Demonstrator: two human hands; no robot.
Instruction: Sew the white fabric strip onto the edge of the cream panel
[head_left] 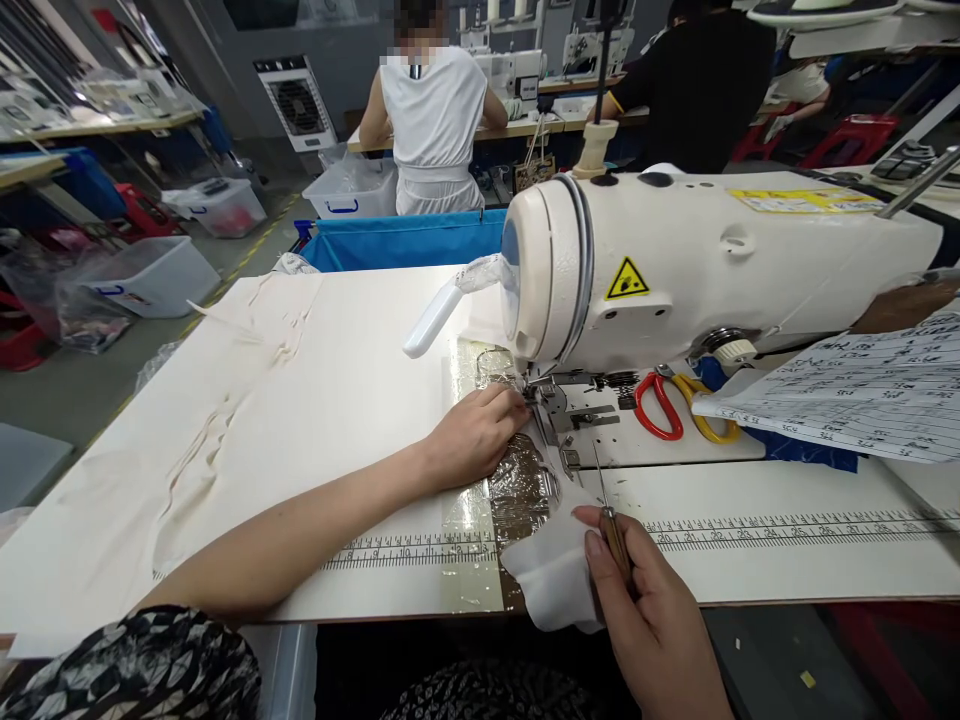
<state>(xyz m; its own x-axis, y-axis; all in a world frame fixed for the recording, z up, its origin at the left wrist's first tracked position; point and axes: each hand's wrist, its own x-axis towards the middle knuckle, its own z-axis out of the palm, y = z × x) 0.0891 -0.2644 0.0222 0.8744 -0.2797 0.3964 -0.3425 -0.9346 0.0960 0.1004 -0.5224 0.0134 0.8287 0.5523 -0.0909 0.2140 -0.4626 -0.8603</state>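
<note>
A white sewing machine (pixel 660 265) stands on the table in front of me. My left hand (pixel 480 435) is closed beside its needle area, fingertips bent in near the presser foot; whatever they pinch is hidden. An awl (pixel 615 540) with a wooden handle sits in the grip of my right hand (pixel 652 620), its thin metal point directed up and away from me. A small piece of white fabric (pixel 559 575) runs from the presser foot toward me and droops over the table's front edge. My right hand is right beside this fabric, at its right edge.
Red- and yellow-handled scissors (pixel 661 408) lie under the machine arm, near a handwritten sheet (pixel 847 385). Pale fabric strips (pixel 202 450) lie on the table (pixel 360 370) at left. A printed ruler (pixel 780 530) follows the front edge. Co-workers sit beyond a blue cloth bin (pixel 405 242).
</note>
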